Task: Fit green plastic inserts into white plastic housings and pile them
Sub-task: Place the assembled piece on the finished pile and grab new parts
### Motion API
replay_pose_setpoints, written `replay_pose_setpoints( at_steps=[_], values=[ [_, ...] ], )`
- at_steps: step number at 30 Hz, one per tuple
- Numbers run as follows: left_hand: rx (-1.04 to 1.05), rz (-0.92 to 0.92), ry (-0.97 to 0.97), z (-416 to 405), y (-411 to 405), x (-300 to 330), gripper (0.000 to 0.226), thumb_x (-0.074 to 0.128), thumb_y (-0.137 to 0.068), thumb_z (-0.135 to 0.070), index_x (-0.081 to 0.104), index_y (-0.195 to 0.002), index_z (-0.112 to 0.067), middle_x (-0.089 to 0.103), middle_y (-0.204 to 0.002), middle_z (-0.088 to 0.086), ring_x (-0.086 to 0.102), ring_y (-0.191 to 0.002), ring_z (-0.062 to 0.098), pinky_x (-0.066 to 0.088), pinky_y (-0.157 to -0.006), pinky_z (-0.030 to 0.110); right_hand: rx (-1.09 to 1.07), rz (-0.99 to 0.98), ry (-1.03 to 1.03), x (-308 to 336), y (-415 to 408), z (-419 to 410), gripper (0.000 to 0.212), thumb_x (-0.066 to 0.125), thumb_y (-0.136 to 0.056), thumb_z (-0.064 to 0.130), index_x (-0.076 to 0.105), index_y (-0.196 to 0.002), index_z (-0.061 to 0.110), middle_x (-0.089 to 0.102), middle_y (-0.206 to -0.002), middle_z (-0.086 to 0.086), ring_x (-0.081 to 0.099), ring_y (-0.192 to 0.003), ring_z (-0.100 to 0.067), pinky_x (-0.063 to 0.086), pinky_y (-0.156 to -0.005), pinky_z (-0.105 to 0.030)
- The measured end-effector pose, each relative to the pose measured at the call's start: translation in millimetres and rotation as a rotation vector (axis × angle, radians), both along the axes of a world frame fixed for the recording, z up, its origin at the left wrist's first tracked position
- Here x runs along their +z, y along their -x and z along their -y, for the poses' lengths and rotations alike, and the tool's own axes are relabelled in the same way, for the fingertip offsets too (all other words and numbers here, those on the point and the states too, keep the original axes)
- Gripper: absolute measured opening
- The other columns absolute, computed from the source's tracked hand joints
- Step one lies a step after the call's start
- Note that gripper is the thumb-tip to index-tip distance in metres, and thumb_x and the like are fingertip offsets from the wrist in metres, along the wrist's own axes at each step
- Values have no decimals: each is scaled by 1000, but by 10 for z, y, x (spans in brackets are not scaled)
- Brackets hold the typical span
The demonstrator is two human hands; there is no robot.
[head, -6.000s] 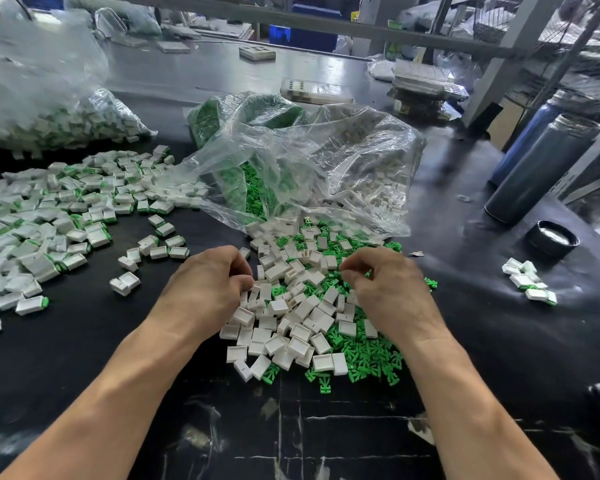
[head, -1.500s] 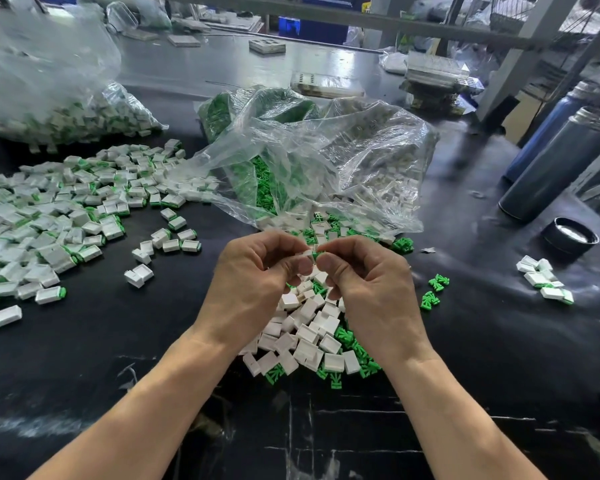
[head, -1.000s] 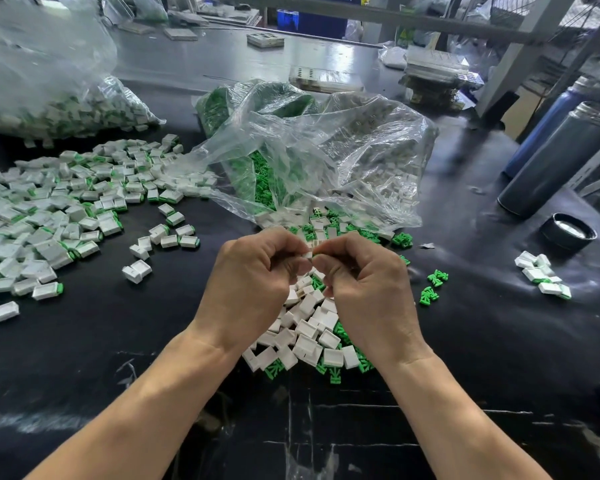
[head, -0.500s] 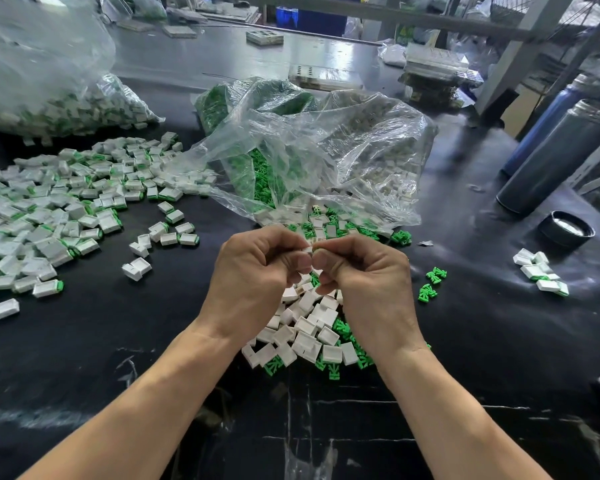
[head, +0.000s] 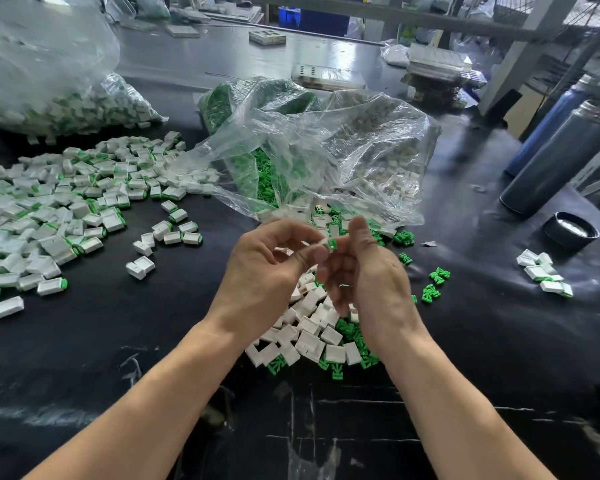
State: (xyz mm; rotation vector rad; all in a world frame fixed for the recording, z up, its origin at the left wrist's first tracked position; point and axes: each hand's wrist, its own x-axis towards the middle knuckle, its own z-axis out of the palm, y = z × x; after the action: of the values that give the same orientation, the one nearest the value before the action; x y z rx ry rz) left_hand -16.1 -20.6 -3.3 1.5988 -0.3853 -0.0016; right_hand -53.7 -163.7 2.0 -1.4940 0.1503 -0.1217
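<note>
White housing (head: 326, 242), green insert tip protruding

We cannot tell whether the right hand (head: 371, 271), blurred at its lower fingers, holds anything. The white housing (head: 323, 242) with a green end at the left hand (head: 267, 268) is mostly hidden by fingertips. Both hands cover part of the loose pile (head: 309, 337). The big bag (head: 32, 64) at far left is cut off by the edge.

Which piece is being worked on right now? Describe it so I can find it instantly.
Start at the clear bag in the middle of the black table. Just below it, the left hand pinches one white housing with a green tip, the only piece off the table.
</note>
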Motion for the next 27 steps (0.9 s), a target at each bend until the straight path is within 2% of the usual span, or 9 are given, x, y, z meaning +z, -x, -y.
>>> replay_pose_setpoints(
  at_steps=[3,5,6,9,12,15,18,22,27],
  values=[
    [-58,5,27,32,3,0,4,78,-88,-15,77,-91,-15,72,-106,-1,73,-92,26,60,-87,45,46,-36,6,5,17,-70,70,33,-102,68,71,-64,24,59,-59,-5,45,-45,-14,30,-39,-25],
    [-100,0,51,51,27,-9,5,76,-89,-12,74,-93,-8,72,-106,3,74,-84,27,60,-76,31,25,-35,-4,19,28,-109,69,33,-106,61,71,-58,30,52,-53,0,41,-42,-10,27,-38,-22],
    [-119,-4,54,58,45,-8,5,75,-90,-11,74,-93,-7,73,-104,5,74,-81,28,60,-72,28,8,-37,-30,29,32,-124,69,34,-109,55,71,-55,33,51,-51,3,41,-40,-7,28,-37,-19],
    [-140,-12,36,85,84,-1,5,75,-91,-14,73,-94,-10,74,-103,4,73,-86,30,62,-76,42,-26,-10,-82,37,31,-146,70,33,-112,38,74,-55,36,57,-46,11,52,-39,1,37,-38,-11],
    [-122,-13,12,103,107,23,5,75,-91,-17,74,-95,-13,74,-106,2,71,-94,33,57,-87,58,-65,56,-51,-26,-7,-169,60,34,-109,39,79,-69,39,70,-60,11,69,-59,0,49,-51,-12],
    [-91,-13,9,116,130,38,6,74,-92,-17,74,-96,-13,75,-105,2,71,-95,35,55,-89,61,-132,93,-2,-99,-63,-201,51,35,-101,44,79,-76,40,76,-74,10,76,-81,-10,60,-73,-32],
    [-83,-14,11,125,146,38,3,72,-95,-9,73,-98,-11,75,-106,4,71,-96,37,56,-88,60,-177,124,19,-115,-84,-222,50,34,-99,43,80,-80,41,80,-88,3,77,-95,-22,60,-92,-48],
    [-90,-8,24,122,160,37,3,71,-96,-10,72,-98,-10,75,-108,3,71,-98,37,57,-88,60,-198,149,31,-95,-77,-233,49,34,-98,41,80,-83,42,80,-93,0,77,-96,-21,60,-93,-49],
    [-92,-6,55,131,162,31,12,69,-91,-22,72,-97,-12,75,-110,1,72,-99,36,57,-88,61,-210,162,76,-59,-66,-247,50,33,-97,39,78,-77,46,79,-86,7,76,-91,-13,61,-86,-41]
  ],
)
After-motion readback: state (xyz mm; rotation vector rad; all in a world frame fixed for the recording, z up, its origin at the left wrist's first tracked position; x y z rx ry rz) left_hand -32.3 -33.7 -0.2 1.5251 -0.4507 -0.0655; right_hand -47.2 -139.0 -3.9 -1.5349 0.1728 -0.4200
